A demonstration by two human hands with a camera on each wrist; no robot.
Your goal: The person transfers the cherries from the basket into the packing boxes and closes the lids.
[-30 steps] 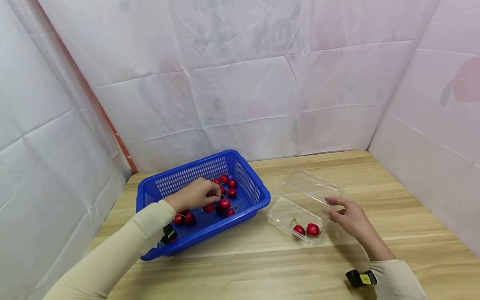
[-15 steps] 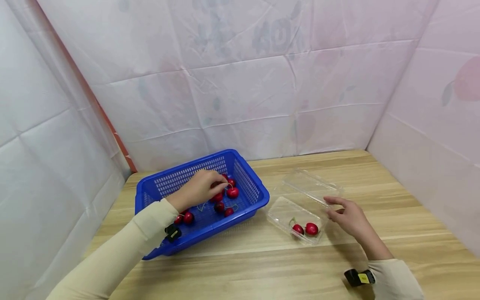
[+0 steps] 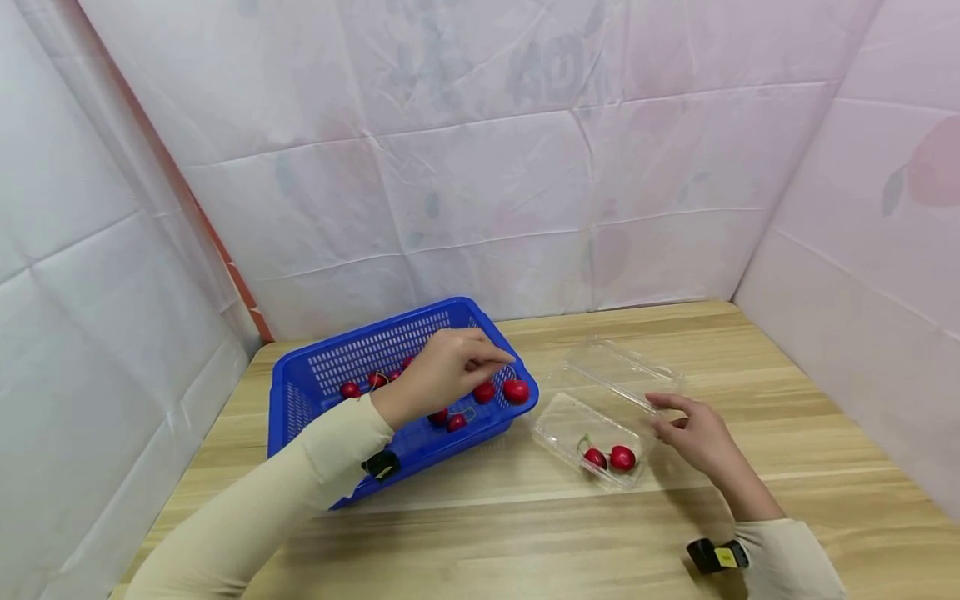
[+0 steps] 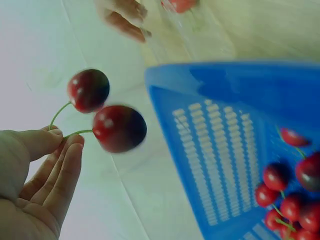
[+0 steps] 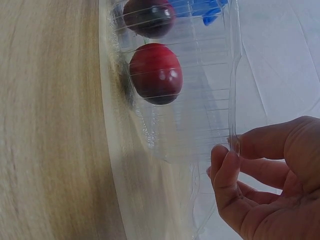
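My left hand (image 3: 457, 367) pinches the thin green stems of a joined pair of cherries (image 4: 120, 128) between thumb and fingertips. The two dark red fruits hang over the right end of the blue basket (image 3: 367, 335). Several other cherries (image 4: 292, 206) lie inside that basket, partly hidden by my left arm in the head view. To the right, a clear plastic box (image 3: 566, 425) stands with its lid folded back and two cherries (image 5: 156, 74) inside. Thumb and fingers of my right hand (image 3: 697, 429) pinch the box's edge, as the right wrist view shows.
Everything stands on a wood-grain table (image 3: 525, 533). The transparent lid (image 3: 626, 367) lies behind the box, towards the back wall. White printed sheeting (image 3: 480, 192) closes off the back and both sides.
My left hand has moved right across the basket and lifted the cherry pair by its stems from among the others. The right hand and the box stay in place.
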